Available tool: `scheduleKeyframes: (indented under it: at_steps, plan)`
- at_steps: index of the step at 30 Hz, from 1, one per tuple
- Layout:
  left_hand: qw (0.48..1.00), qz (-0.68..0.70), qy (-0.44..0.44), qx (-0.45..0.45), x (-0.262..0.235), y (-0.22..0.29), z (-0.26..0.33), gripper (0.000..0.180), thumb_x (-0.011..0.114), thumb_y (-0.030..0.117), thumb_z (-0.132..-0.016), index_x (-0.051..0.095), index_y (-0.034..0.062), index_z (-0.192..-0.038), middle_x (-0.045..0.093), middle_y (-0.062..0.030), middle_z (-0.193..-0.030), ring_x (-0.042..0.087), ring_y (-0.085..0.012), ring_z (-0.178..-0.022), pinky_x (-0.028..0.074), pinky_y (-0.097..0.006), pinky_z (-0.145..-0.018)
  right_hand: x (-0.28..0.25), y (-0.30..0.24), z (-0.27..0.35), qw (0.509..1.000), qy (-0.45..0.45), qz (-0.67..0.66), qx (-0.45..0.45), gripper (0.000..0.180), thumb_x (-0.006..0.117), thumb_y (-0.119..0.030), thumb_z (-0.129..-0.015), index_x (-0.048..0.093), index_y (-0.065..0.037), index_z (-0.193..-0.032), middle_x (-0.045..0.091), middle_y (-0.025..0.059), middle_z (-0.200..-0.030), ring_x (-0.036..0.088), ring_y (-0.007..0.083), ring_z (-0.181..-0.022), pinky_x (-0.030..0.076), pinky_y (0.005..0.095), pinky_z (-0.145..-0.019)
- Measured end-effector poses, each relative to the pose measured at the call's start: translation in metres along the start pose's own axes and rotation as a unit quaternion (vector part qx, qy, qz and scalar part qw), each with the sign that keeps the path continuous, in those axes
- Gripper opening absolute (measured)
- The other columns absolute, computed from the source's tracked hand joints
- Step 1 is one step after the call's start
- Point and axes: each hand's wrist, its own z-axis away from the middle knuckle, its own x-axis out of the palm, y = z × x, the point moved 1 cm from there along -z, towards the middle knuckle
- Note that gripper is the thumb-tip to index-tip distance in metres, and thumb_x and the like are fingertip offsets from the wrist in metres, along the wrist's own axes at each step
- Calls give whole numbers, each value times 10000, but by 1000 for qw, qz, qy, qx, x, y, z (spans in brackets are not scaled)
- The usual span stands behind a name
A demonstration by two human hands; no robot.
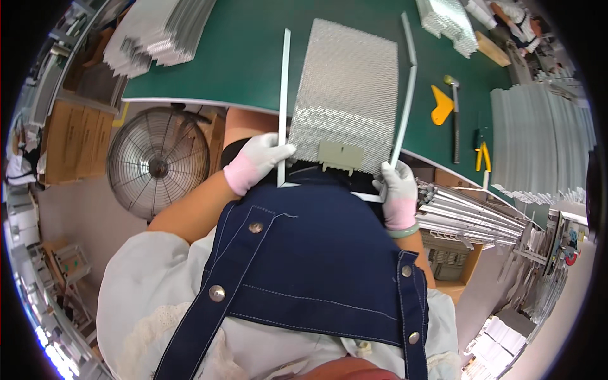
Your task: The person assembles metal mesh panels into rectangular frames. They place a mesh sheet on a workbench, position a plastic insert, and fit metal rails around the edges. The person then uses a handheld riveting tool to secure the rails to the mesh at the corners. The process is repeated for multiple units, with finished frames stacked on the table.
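A silvery metal mesh panel (345, 76) lies in front of me, its near end reaching over the table edge. A grey-green plastic piece with small prongs (341, 156) sits at the middle of that near end. My left hand (256, 161), in a white glove with a pink cuff, is closed on a slim white metal frame strip (284, 95) along the panel's left side. With my gloved right hand (398, 190) I grip another frame strip (405, 107) on the right side, which bends near its far end. Both strips have short turned-in ends near my apron; whether these join is hidden.
On the green table (240, 63) lie a hammer (455, 120), a yellow angular piece (441, 105) and yellow-handled pliers (482, 155). Stacked mesh panels (158, 31) stand far left, grey strips (538, 139) at right. A floor fan (158, 164) is left; metal strips (468, 215) lie below the table's right edge.
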Motion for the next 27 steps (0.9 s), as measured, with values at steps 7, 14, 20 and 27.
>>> scheduleKeyframes:
  at_steps: [7,14,20,27]
  plan:
    - [996,78,-26,-37,2,-9,1,264,603,265,-983,617,10,-1047,626,-31,-938,592,-120,-872,492,-282,-824,-8,-2,20,996,-34,28,82,274,670,-199,-955,617,50,-1057,692,110,-936,666,154,-806,540,282,-753]
    - [993,-115,26,20,0,-7,3,329,593,280,-978,601,-41,-1051,606,-31,-907,538,-107,-840,462,-292,-784,-17,-3,15,991,-18,120,54,288,728,-231,-917,662,35,-1005,652,26,-814,569,79,-703,457,225,-664]
    - [996,-80,-33,11,4,-7,-2,336,559,244,-990,557,-46,-1159,588,-22,-991,520,-100,-910,458,-285,-842,-11,15,14,988,-131,76,9,402,609,-282,-1001,509,34,-1229,634,120,-1093,638,177,-974,532,335,-908]
    - [995,-98,-18,4,5,-7,-9,308,521,153,-963,550,-52,-1191,590,-27,-1004,521,-104,-929,462,-299,-873,6,24,8,997,-45,-58,31,326,534,-243,-1032,500,25,-1214,608,131,-1132,635,224,-1008,536,383,-941]
